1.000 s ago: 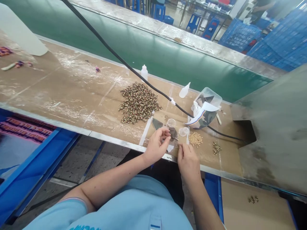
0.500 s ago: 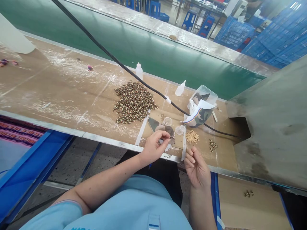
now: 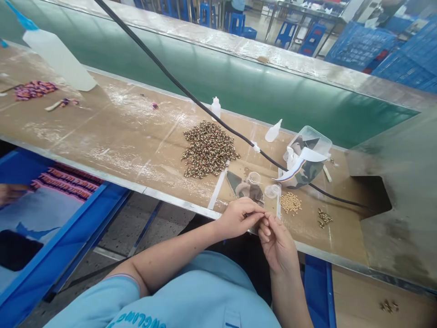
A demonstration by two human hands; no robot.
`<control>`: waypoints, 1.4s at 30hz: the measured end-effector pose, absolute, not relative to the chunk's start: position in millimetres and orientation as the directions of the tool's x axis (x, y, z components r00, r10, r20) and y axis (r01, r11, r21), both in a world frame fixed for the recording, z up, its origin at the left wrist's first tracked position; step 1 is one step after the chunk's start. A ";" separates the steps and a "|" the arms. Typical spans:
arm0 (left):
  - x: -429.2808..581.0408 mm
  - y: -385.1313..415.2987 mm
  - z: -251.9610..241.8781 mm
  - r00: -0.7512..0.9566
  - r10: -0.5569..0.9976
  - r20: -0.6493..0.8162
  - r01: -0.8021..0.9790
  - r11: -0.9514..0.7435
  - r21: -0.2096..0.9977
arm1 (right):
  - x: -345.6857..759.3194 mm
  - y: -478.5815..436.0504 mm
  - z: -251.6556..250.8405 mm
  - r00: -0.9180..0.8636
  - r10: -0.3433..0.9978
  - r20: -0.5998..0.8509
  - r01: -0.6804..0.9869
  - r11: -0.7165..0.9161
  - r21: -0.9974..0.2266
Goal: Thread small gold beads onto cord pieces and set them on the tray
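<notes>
My left hand [image 3: 239, 218] and my right hand [image 3: 278, 243] meet at the near edge of the brown worktable [image 3: 112, 132], fingertips pinched together around something too small to make out. Just beyond them lie a dark shiny sheet [image 3: 245, 189], two small clear cups [image 3: 254, 177] and a little heap of pale beads [image 3: 290, 202]. A big pile of gold and dark beads [image 3: 208, 149] sits further back to the left. A few loose gold beads [image 3: 323, 217] lie to the right.
A black cable [image 3: 191, 98] crosses the table diagonally. Small white squeeze bottles [image 3: 215, 108] and a clear box holding camouflage fabric [image 3: 302, 159] stand at the back. A green conveyor belt [image 3: 218, 77] runs behind. A blue bin [image 3: 51, 218] sits lower left, a large white bottle [image 3: 58, 57] upper left.
My right hand has risen from its palm-up position and joined my left hand, which pulled back from the dark sheet to the table's edge. The camera view shifted slightly.
</notes>
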State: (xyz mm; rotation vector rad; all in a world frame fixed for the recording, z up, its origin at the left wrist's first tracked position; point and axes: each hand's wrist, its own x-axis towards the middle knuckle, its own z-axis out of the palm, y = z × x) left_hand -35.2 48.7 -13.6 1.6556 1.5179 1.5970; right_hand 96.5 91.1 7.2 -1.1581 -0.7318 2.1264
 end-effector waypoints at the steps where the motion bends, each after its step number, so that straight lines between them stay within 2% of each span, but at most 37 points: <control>1: -35.1 48.6 -13.7 -0.233 0.851 0.470 0.422 -0.347 0.838 | 96.2 90.8 7.8 -0.422 0.733 -0.534 -0.238 -0.658 -0.714; 10: -34.9 47.2 -15.1 -0.223 0.865 0.450 0.403 -0.339 0.850 | 95.8 89.0 9.2 -0.368 0.789 -0.493 -0.187 -0.582 -0.792; 25: -34.2 46.8 -9.4 -0.265 0.901 0.344 0.392 -0.225 0.892 | 100.3 83.3 -3.9 -0.383 0.879 -0.285 -0.086 -0.341 -0.936; 30: -36.0 47.3 -6.7 -0.297 0.932 0.209 0.294 -0.119 0.948 | 102.2 79.1 -12.5 -0.342 0.909 -0.236 -0.035 -0.264 -0.964; 36: -36.5 48.1 -3.9 -0.314 0.949 0.022 0.058 -0.004 0.998 | 98.1 76.9 -16.2 -0.316 0.929 -0.195 -0.012 -0.209 -0.978; 39: -35.5 48.1 -5.4 -0.330 0.944 -0.005 0.017 0.012 1.000 | 96.9 73.3 -14.6 -0.324 0.936 -0.135 0.051 -0.125 -0.991; 42: -34.6 47.8 -7.7 -0.353 0.935 0.022 0.062 0.000 0.998 | 99.9 69.7 -9.7 -0.384 0.922 -0.036 0.142 0.021 -0.990</control>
